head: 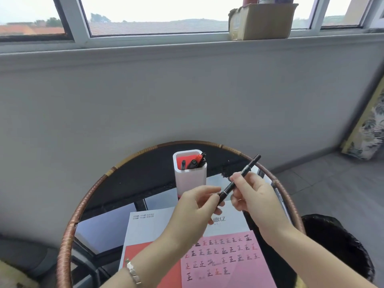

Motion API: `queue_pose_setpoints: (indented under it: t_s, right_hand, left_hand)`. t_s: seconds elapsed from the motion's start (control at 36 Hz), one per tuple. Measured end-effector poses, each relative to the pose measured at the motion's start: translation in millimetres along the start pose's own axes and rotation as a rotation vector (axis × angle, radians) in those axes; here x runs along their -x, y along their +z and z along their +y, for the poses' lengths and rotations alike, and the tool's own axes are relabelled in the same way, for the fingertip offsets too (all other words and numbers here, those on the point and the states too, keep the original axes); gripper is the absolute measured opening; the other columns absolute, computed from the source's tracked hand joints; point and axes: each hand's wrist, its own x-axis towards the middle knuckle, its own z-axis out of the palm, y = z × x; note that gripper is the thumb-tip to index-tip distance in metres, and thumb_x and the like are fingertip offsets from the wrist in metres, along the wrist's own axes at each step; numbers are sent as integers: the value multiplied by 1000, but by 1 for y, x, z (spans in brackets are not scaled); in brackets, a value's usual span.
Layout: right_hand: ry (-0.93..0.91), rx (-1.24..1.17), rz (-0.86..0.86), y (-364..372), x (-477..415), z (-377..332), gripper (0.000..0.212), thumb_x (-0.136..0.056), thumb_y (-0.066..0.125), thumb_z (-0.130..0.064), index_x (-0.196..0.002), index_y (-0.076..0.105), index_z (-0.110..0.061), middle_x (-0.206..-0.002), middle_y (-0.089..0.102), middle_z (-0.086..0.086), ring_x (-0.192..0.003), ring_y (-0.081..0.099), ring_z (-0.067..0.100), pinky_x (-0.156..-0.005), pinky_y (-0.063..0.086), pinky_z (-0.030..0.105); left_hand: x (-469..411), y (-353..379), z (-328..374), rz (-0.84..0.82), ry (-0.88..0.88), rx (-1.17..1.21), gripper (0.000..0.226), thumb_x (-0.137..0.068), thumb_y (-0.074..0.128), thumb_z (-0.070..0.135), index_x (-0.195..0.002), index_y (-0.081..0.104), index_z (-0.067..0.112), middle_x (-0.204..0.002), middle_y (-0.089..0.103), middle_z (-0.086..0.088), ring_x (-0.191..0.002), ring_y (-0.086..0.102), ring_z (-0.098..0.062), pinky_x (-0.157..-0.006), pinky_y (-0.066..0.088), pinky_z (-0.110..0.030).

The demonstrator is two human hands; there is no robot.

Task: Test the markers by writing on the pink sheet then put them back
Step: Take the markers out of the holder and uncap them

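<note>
A black marker (247, 170) is held slantwise above the table, its far end pointing up and right. My right hand (252, 194) grips its middle. My left hand (197, 206) pinches its lower end, where a cap or tip sits; I cannot tell which. The pink sheet (230, 260) lies near the front of the table, covered with several rows of black and red written characters. A white holder (190, 175) with a red inside stands behind my hands and holds several black and red markers (196, 161).
Under the pink sheet lies a white and red printed paper (145, 227). The round glass table has a woven rim (83, 206). A black bin (336, 244) stands at the right. A cardboard box (261, 20) rests on the windowsill.
</note>
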Motion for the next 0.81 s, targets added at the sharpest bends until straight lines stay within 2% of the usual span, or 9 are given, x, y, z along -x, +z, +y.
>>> queue_pose_setpoints:
  t_s: [0.06, 0.14, 0.22, 0.31, 0.42, 0.53, 0.61, 0.72, 0.81]
  right_hand:
    - [-95, 55, -17, 0, 5, 0, 17, -91, 52, -26, -87, 57, -10, -50, 53, -6, -51, 51, 8, -52, 45, 17]
    - [-148, 131, -46, 3, 10, 1, 7, -89, 56, -20, -83, 57, -16, -58, 59, -3, -53, 55, 5, -51, 46, 15]
    - [-139, 143, -69, 3, 15, 4, 12, -90, 54, -20, -79, 58, -17, -58, 60, -6, -53, 54, 4, -50, 44, 14]
    - [-98, 70, -102, 1, 16, 5, 15, -91, 53, -15, -76, 56, -11, -53, 56, -6, -50, 49, 5, -47, 40, 12]
    - [-64, -36, -146, -4, 16, 7, 19, -91, 50, -10, -73, 53, -7, -52, 50, -5, -46, 44, 6, -45, 38, 13]
    - [-58, -77, -174, -8, 16, 10, 19, -91, 50, -12, -72, 54, -11, -51, 50, -8, -46, 44, 6, -47, 40, 14]
    - [-69, -80, -199, -15, 15, 12, 14, -85, 54, -18, -76, 54, -8, -50, 49, -6, -46, 44, 7, -46, 39, 14]
    - [-95, -37, -228, -26, 9, 10, 16, -88, 49, -18, -77, 52, -7, -51, 51, -6, -48, 44, 6, -50, 40, 15]
    - [0, -40, -127, -42, -11, 8, 22, -92, 48, -19, -71, 51, -14, -57, 49, -3, -52, 44, 9, -51, 38, 18]
  left_hand:
    - [0, 2, -1, -49, 67, -176, 20, -97, 43, 23, -109, 57, 28, -81, 65, 10, -70, 57, 4, -63, 46, -13]
    - [1, 7, 0, -88, 199, -395, 25, -100, 31, 26, -88, 53, 24, -71, 52, 12, -59, 47, 2, -52, 37, -13]
    - [0, 10, -5, -85, 231, -475, 29, -100, 26, 30, -83, 48, 22, -72, 52, 8, -60, 46, -3, -51, 36, -18]
    - [2, 13, -8, -100, 271, -439, 27, -100, 28, 31, -84, 49, 22, -74, 59, 4, -55, 47, -9, -51, 39, -24]
    - [0, 12, -7, -152, 291, -343, 26, -99, 34, 26, -85, 56, 24, -82, 65, 12, -50, 45, -10, -49, 38, -25]
    - [-1, 12, -10, -211, 231, -275, 32, -91, 33, 48, -89, 58, 28, -80, 62, -13, -63, 43, -35, -54, 39, -43]
    - [-3, 11, -12, -290, 134, -214, 38, -84, 33, 59, -92, 59, 33, -80, 54, -26, -60, 36, -39, -51, 31, -36]
    - [-8, 7, -15, -319, 87, -196, 25, -91, 35, 55, -96, 56, 42, -71, 47, -20, -57, 33, -21, -53, 33, -32]
    - [-11, 4, -23, -222, -11, -200, 27, -91, 28, 59, -100, 47, 41, -65, 42, 6, -55, 39, -6, -55, 35, -26]
